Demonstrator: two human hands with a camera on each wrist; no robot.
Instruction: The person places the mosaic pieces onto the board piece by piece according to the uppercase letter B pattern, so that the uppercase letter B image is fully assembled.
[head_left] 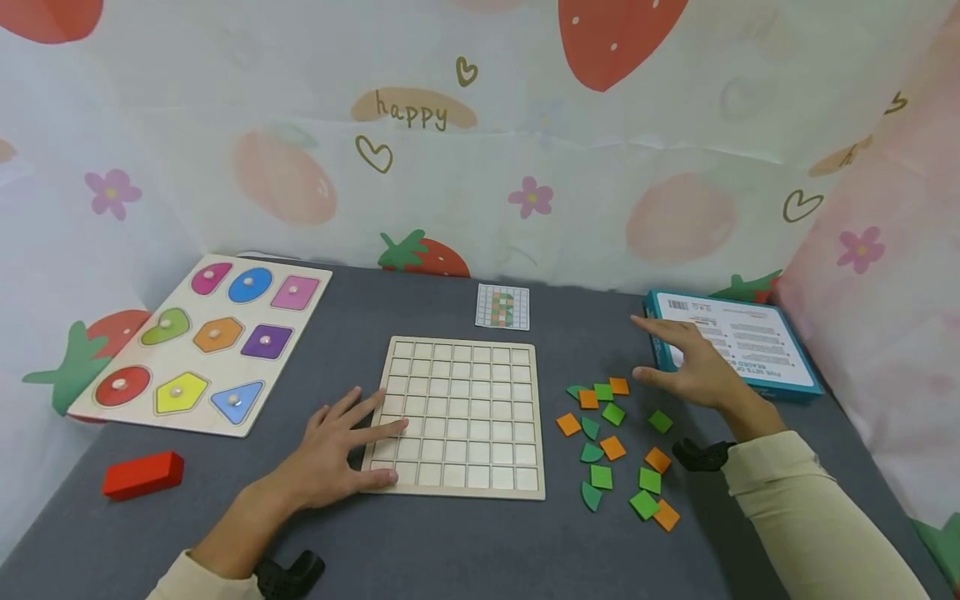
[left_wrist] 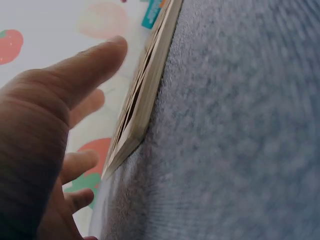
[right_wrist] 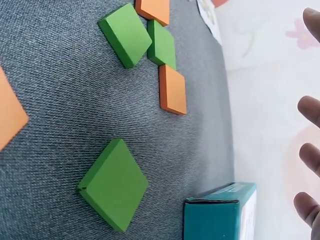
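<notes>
A pale wooden grid board (head_left: pixel 455 417) lies flat on the table, its square cells bare. My left hand (head_left: pixel 330 460) is spread over the board's left edge, fingers fairly straight; the left wrist view shows the thumb (left_wrist: pixel 95 62) beside the board's edge (left_wrist: pixel 150 95). My right hand (head_left: pixel 697 364) hovers with fingers apart and nothing held, in front of the teal box (head_left: pixel 738 342). Below and left of it are scattered green square tiles (head_left: pixel 644 505), orange square tiles (head_left: pixel 568 425) and green quarter-round tiles (head_left: pixel 591 497). A green tile (right_wrist: pixel 115 185) shows large in the right wrist view.
Behind the board lies a small printed pattern card (head_left: pixel 502 307). A knobbed shape puzzle (head_left: pixel 258 387) with several coloured pieces is at the back left, and a red block (head_left: pixel 142 476) sits in front of it. A printed cloth (head_left: pixel 525 125) hangs behind the table.
</notes>
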